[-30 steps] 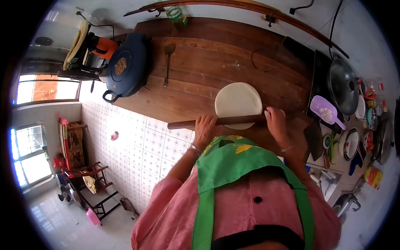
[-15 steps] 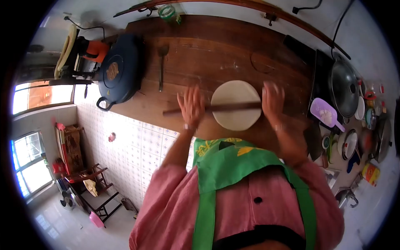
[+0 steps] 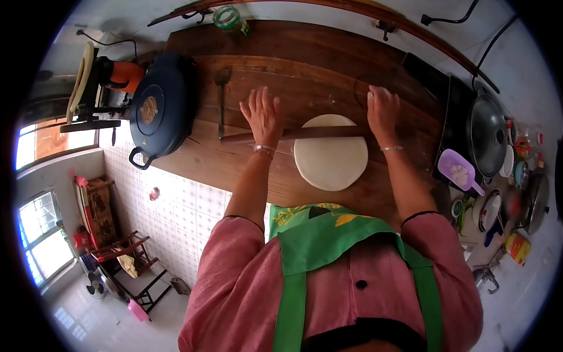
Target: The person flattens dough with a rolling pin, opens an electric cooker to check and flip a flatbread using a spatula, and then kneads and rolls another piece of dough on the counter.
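Note:
A round, flat sheet of pale dough (image 3: 331, 161) lies on the wooden table (image 3: 281, 82). Across its far part rests a dark wooden rolling pin (image 3: 328, 132), running left to right. My left hand (image 3: 264, 117) is flat on the pin's left part, left of the dough, with its fingers spread and stretched forward. On the pin's right end lies my right hand (image 3: 383, 111), palm down, fingers extended beyond the pin. Neither hand is wrapped round it. My palms hide parts of the pin.
At the left is a dark blue electric pan (image 3: 158, 111), with a spoon (image 3: 221, 100) beside it. A glass jar (image 3: 227, 20) stands at the far edge. To the right are a wok (image 3: 488, 135) and a purple scoop (image 3: 459, 170) with white contents.
The pin has rolled from the dough's near edge to its far part, both hands moving forward with it. My left hand's fingers have opened out. The dough looks slightly shifted towards me.

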The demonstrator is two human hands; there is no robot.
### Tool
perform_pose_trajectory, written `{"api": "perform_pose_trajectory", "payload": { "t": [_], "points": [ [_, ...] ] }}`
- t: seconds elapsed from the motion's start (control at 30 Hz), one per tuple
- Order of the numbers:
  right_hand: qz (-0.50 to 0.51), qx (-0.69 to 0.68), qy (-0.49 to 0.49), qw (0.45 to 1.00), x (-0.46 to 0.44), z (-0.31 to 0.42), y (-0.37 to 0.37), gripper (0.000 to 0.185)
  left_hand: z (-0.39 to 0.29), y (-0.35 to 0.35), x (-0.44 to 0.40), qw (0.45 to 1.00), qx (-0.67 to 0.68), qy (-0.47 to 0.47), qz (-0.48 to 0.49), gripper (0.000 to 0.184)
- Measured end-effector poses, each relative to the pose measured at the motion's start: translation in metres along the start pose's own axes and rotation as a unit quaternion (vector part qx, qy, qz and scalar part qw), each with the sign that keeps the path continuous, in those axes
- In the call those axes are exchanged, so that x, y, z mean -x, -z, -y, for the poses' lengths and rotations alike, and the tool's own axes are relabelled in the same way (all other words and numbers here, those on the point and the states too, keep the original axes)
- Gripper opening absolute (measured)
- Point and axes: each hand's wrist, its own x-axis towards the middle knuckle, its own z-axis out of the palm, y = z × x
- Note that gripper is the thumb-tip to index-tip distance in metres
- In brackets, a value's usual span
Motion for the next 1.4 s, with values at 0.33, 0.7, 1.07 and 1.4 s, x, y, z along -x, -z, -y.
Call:
{"api": "perform_pose_trajectory", "payload": {
  "t": [0.33,0.7,1.07,1.4],
  "points": [
    [0.071,0.091,-0.065,0.991,0.149,0.039,0.033,0.037,0.003,0.024,0.153,0.99,-0.044,0.014,0.135,0.053],
    [0.067,0.034,-0.078,0.994,0.009,0.017,-0.003,0.032,-0.008,0.004,0.0,0.997,-0.005,-0.002,0.083,0.048],
    [0.074,0.02,-0.032,0.997,-0.003,0.02,-0.008,0.029,-0.007,0.003,0.002,0.994,-0.03,-0.013,0.106,0.048],
    [0.165,-0.062,0.077,0.981,-0.011,0.061,-0.031,0.027,-0.005,0.031,0.044,0.979,0.02,-0.118,0.166,0.047]
  ]
}}
